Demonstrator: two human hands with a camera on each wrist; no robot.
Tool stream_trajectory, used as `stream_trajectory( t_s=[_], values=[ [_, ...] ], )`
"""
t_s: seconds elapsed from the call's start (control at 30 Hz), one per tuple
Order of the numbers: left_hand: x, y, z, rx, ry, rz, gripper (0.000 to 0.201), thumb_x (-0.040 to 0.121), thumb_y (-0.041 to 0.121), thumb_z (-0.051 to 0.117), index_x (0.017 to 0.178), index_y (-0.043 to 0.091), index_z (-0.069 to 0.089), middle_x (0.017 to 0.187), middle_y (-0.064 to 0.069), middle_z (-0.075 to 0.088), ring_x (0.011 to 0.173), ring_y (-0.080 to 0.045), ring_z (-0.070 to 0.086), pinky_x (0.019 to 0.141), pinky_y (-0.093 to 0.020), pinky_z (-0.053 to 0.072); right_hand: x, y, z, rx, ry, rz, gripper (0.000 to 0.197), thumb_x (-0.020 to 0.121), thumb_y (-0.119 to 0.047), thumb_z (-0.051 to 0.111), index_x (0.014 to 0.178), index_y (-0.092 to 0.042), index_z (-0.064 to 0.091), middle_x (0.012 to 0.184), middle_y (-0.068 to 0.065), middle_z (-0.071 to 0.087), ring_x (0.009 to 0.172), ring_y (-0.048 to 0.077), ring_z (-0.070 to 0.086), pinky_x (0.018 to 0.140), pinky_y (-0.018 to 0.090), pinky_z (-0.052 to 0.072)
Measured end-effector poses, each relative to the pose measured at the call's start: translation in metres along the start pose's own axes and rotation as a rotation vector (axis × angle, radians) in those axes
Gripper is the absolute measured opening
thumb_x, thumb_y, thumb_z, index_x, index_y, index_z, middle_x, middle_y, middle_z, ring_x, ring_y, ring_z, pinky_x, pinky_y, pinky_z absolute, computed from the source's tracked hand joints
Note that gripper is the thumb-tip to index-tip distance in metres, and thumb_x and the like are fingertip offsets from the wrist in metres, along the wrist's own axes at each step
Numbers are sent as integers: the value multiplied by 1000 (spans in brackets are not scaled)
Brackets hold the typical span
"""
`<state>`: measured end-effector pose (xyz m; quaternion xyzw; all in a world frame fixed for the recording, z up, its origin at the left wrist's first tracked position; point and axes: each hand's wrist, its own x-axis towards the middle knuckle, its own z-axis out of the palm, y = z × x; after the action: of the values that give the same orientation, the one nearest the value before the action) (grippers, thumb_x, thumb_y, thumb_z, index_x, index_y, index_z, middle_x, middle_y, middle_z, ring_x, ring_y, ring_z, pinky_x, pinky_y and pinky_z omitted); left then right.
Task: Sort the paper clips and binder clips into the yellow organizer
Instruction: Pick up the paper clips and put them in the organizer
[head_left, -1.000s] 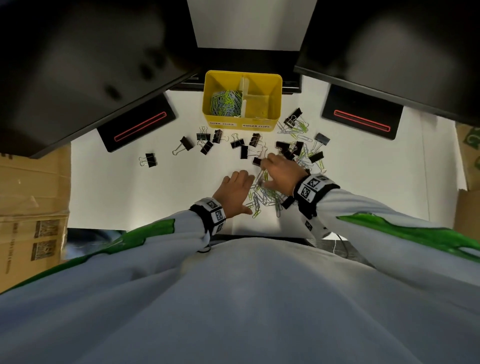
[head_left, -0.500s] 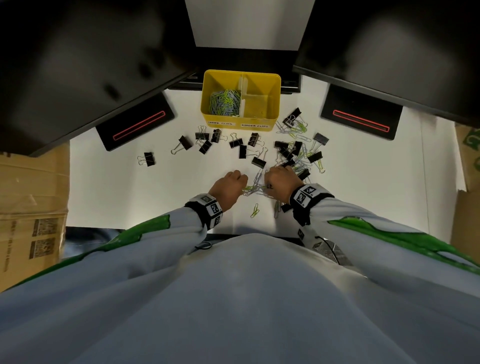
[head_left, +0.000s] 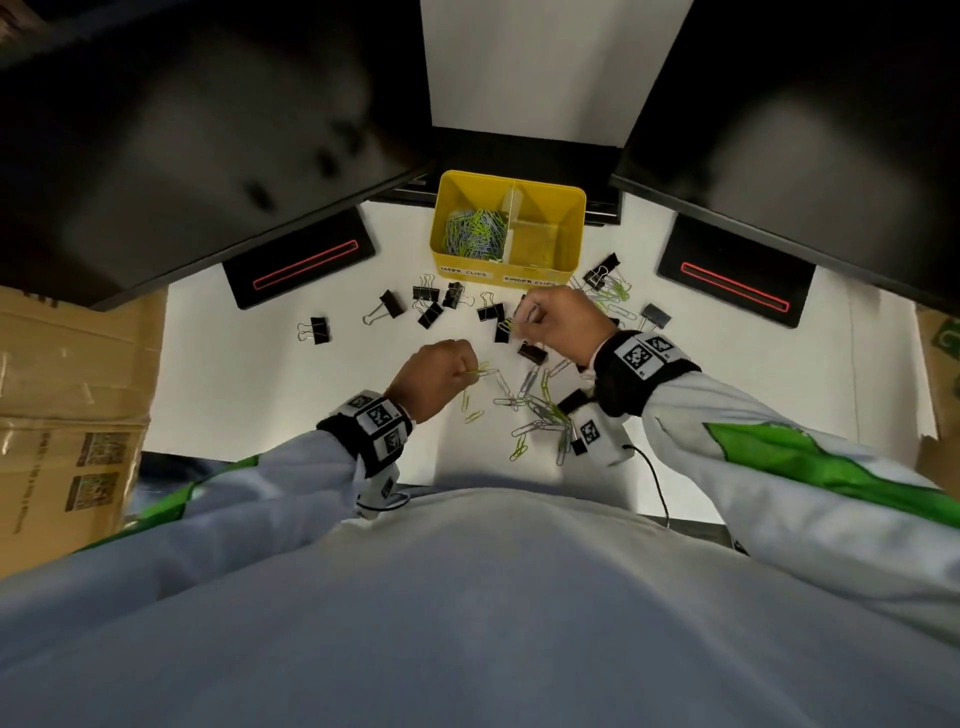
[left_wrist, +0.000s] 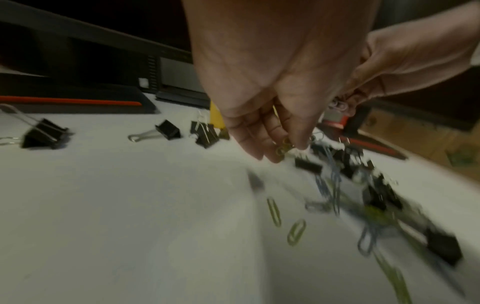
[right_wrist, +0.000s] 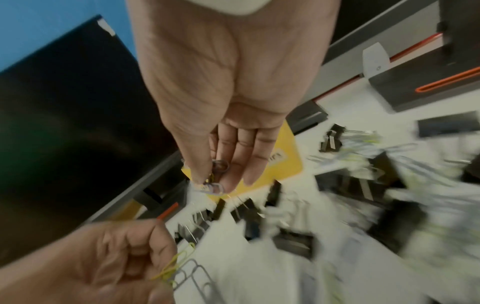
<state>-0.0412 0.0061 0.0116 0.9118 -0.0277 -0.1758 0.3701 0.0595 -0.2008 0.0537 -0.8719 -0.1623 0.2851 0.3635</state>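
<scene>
The yellow organizer (head_left: 570, 228) stands at the back of the white table; its left compartment holds a heap of paper clips (head_left: 475, 234), and the right one looks bare. My left hand (head_left: 436, 376) is lifted above the table and pinches a few green and grey paper clips (right_wrist: 179, 267). Further back, just in front of the organizer, my right hand (head_left: 558, 325) pinches several paper clips (right_wrist: 215, 183) between thumb and fingers. Loose paper clips (head_left: 540, 410) lie near the front edge. Black binder clips (head_left: 431, 306) are scattered in front of the organizer.
Two black stands with red stripes (head_left: 301, 262) (head_left: 735, 283) flank the organizer under dark monitors. A cardboard box (head_left: 67, 410) sits left of the table, another (head_left: 940, 343) at the right edge. One binder clip (head_left: 318, 330) lies apart at the left.
Both hands have lifted off the pile with paper clips pinched in them. The right hand has moved back toward the organizer; the left hand has risen and shifted slightly left.
</scene>
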Motion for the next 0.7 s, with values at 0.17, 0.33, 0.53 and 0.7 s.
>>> stream_trajectory(
  t_s=[0.17, 0.33, 0.53, 0.7],
  values=[
    [3, 17, -53, -142, 176, -69, 11, 85, 26, 69, 87, 18, 62, 82, 8, 64, 75, -1, 57, 69, -21, 44, 57, -60, -16, 94, 223, -17, 4, 87, -11, 64, 85, -11, 67, 72, -6, 64, 65, 4, 58, 63, 21, 50],
    [23, 34, -97, -244, 300, -50, 13, 86, 26, 69, 91, 17, 61, 80, 6, 65, 71, -7, 60, 64, -20, 50, 110, -74, -15, -115, 225, 86, 14, 88, -21, 63, 100, -15, 68, 105, 4, 70, 96, 21, 64, 88, 33, 52],
    [81, 41, -120, -188, 434, -86, 14, 86, 30, 67, 90, 19, 60, 84, 5, 66, 76, -13, 66, 69, -31, 57, 74, -48, 1, -272, 238, -85, 35, 91, -15, 60, 126, -16, 56, 131, 9, 53, 120, 24, 52, 103, 38, 46],
    [126, 33, -110, -19, 361, -155, 16, 88, 27, 65, 95, 14, 61, 82, 1, 63, 79, -18, 63, 78, -33, 55, 19, -4, 17, -337, 81, -178, 14, 93, -14, 51, 103, -12, 61, 105, 9, 59, 91, 28, 60, 70, 34, 49]
  ],
)
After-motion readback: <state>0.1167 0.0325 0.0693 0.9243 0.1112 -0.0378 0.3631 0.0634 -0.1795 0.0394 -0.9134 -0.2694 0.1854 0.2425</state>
